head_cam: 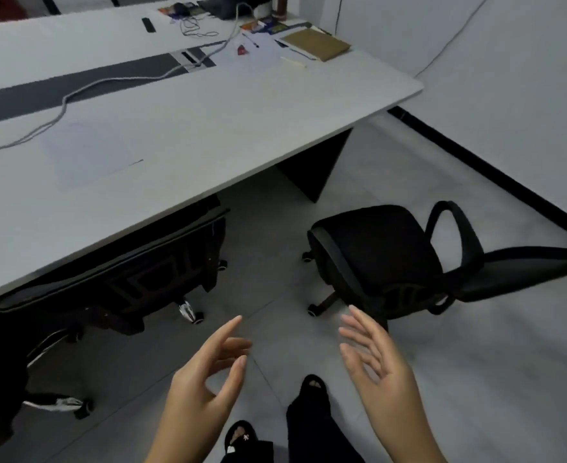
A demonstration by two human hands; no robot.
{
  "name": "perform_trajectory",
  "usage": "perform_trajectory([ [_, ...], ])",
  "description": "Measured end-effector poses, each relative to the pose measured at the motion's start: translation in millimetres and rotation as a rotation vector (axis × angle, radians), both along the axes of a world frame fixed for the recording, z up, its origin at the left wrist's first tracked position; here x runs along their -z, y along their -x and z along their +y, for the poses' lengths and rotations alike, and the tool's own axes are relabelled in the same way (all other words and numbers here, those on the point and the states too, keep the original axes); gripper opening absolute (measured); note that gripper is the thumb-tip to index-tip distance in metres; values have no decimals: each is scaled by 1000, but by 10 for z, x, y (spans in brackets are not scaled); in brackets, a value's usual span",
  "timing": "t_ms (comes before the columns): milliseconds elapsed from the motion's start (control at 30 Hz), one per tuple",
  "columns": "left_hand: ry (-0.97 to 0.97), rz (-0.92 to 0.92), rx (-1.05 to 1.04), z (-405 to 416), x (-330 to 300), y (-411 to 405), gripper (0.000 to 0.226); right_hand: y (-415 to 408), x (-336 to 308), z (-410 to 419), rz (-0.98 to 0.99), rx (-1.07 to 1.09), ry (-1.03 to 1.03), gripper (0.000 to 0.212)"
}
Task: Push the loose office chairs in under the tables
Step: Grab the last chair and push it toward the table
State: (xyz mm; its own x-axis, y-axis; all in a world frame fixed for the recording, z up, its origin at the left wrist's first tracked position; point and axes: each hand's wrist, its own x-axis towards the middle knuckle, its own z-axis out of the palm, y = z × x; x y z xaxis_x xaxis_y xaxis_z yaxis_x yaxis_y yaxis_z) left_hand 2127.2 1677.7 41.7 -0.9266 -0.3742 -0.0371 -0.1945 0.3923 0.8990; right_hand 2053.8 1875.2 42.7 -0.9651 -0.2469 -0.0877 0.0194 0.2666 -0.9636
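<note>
A long pale-grey rectangular worktop (182, 135) fills the upper left of the frame, its far end strewn with cables and papers. Beneath its near edge, at centre left, a black mesh-backed office chair (115, 282) sits tucked in, only its backrest and castors showing.

At right of centre a loose black office chair with looped armrests and padded seat (379, 248) stands on the grey tiled floor (476, 379), clear of the worktop and turned sideways, its backrest reaching toward the right edge. It looks like a light, rigid frame on castors, likely to roll and swivel easily on smooth tile. The firm top of the backrest or an armrest seems the best place to push; the seat cushion would give. Whether all castors run free is hard to tell in the dim shadow.

At lower centre, the left hand (205, 379) and right hand (375, 359) hover empty, fingers spread, palms facing, near the chair but not touching it.
</note>
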Motion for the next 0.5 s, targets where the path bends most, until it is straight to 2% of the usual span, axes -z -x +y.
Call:
perform_trajectory([
  [233,20,7,187,862,-50,342,55,-32,36,1051,43,197,-16,45],
  [500,16,7,287,2459,55,861,59,303,93,2705,58,312,-59,42],
])
